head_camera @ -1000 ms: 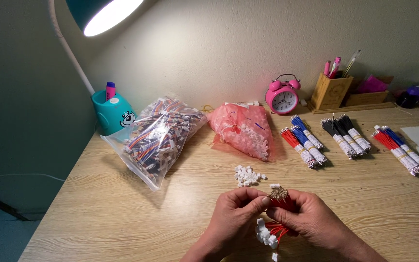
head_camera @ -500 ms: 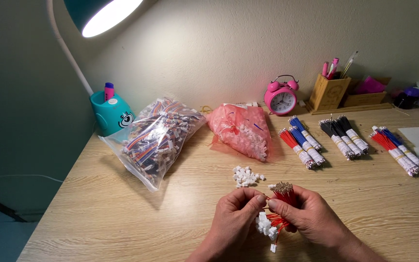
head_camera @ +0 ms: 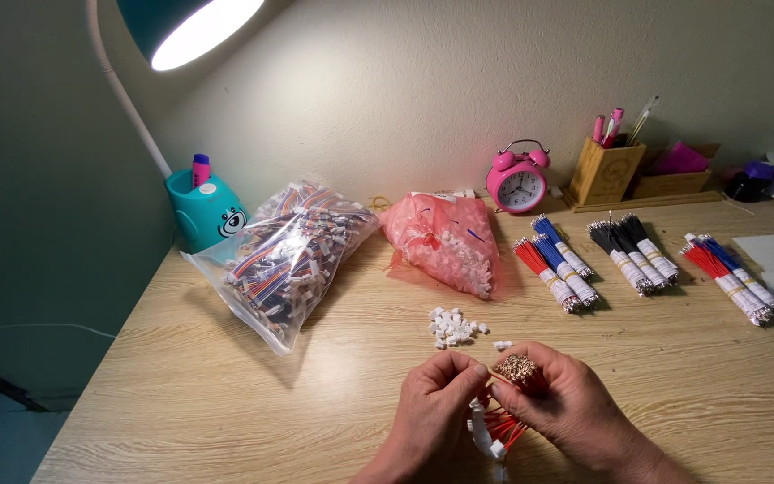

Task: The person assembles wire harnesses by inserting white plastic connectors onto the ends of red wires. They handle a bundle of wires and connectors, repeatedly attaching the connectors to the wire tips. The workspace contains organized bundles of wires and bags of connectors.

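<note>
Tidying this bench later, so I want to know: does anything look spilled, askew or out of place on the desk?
Little stands out. A small heap of loose white connectors lies on the bare desk outside the pink bag, with one stray piece apart from it. The wire bundles lie in neat rows.

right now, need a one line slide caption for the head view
Left hand and right hand grip a bundle of red wires beside loose white connectors on a lamp-lit wooden desk.
</note>
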